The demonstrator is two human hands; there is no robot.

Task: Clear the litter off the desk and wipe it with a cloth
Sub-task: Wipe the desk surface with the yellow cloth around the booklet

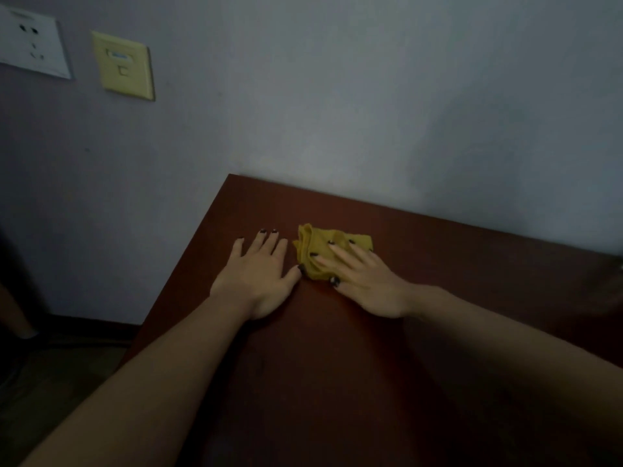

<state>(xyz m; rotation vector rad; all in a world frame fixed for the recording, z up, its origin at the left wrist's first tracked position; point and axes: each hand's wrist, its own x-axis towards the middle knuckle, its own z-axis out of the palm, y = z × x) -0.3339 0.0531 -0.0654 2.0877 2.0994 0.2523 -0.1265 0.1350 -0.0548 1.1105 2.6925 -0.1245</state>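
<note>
1. At the far left corner of the desk (337, 365) I see one yellow cloth (313, 246), crumpled, lying near the wall.
2. The right hand (364, 281) lies flat on the cloth, its fingers straight and spread, pressing it onto the desk.
3. The left hand (259, 278) rests palm-down on the desk just left of the cloth, fingers straight, holding nothing.
4. On the wall, far left, I count two plates: one white socket (32, 42) and one yellow plate (124, 65) beside it.
</note>
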